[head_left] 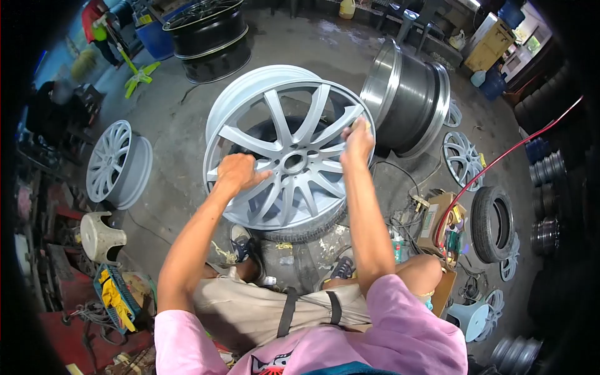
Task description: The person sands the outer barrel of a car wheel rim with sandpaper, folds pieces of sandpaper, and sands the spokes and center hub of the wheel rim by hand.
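A large silver-grey multi-spoke wheel rim rests tilted in front of me, on top of a black tire. My left hand is closed around a spoke on the rim's left side, with one digit stretched toward the hub. At the upper right of the rim, my right hand is closed and slightly blurred against a spoke end near the outer lip. A small yellowish bit shows at its fingers, too unclear to name.
A polished wide rim stands close by on the right; stacked black rims are behind. Another silver rim leans at left near a white stool. Cables, a cardboard box and a loose tire lie right. A person stands far left.
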### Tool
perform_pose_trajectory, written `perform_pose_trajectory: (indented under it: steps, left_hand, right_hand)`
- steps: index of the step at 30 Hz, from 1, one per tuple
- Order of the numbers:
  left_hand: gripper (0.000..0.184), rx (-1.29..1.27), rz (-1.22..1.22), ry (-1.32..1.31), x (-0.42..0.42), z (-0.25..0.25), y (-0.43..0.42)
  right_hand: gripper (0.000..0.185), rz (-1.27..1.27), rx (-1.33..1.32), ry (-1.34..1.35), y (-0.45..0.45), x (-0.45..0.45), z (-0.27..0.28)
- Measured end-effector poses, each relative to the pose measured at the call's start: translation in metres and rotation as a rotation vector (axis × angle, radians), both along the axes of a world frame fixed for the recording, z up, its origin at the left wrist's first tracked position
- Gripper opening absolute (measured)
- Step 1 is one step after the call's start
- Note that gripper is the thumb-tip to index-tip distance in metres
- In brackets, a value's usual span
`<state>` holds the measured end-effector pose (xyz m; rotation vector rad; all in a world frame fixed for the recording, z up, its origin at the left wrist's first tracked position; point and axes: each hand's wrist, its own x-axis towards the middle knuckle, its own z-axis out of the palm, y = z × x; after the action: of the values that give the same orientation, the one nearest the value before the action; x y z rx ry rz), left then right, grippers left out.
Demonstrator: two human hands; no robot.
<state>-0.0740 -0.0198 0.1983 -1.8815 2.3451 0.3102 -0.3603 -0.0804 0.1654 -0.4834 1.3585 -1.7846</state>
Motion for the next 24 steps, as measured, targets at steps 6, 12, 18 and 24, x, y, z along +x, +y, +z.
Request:
perform_pose_trajectory:
  steps: [6,12,18,24]
  left_hand:
    - [0.078,-0.044,-0.016,0.057,0.006,-0.009,-0.001]
    - [0.075,-0.029,-0.015,0.036,0.002,-0.001,0.000]
    - [0.074,-0.050,-0.030,0.055,0.004,-0.006,0.001]
    - [0.074,-0.053,-0.045,0.042,0.006,-0.007,0.001]
  right_hand:
    - [0.039,-0.097,0.033,0.386,0.050,0.085,-0.080]
    - [0.028,0.072,-0.087,0.855,0.083,0.007,0.002]
    - [0.042,0.134,-0.505,1.738,0.032,-0.044,0.015]
    - [0.040,0.425,-0.531,1.796,0.022,-0.049,0.023]
